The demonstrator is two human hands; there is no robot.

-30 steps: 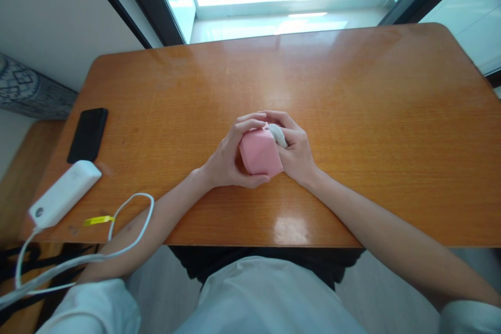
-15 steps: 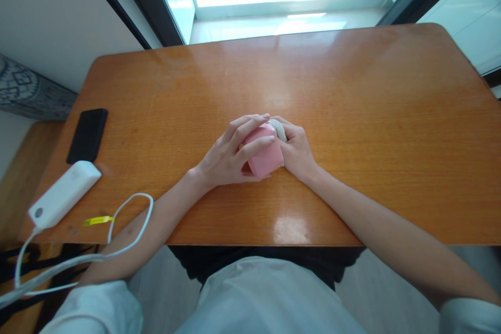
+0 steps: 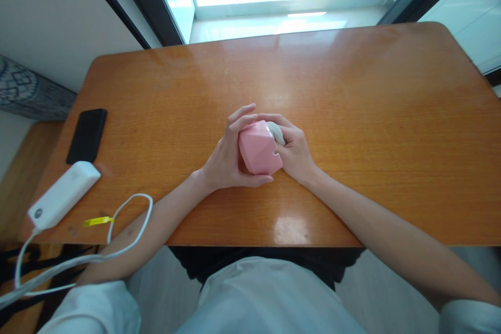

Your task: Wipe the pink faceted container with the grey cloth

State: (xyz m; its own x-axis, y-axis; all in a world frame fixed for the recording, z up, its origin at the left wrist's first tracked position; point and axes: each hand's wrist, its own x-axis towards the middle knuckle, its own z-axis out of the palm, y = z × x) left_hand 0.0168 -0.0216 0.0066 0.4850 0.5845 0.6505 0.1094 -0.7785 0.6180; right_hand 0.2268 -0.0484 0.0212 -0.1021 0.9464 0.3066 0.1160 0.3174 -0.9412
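A pink faceted block (image 3: 259, 149) sits between both hands at the middle of the orange wooden table (image 3: 352, 94). My left hand (image 3: 227, 156) wraps round its left side, thumb under the near edge and fingers curled over the far top. My right hand (image 3: 296, 151) grips the block's right side. A small grey-white soft thing (image 3: 276, 132) is pinched between the right fingers and the block's top right corner. What it is I cannot make out.
A black phone (image 3: 86, 135) lies at the table's left edge. Just nearer is a white power bank (image 3: 62, 194) with a white cable (image 3: 117, 229) looping off the front edge, a yellow tag (image 3: 96, 221) on it. A window ledge (image 3: 270, 23) runs behind the table.
My left fingers lay flat over the top of the pink block half a second ago; now they have drawn back to its left side, and the block's top face shows again.
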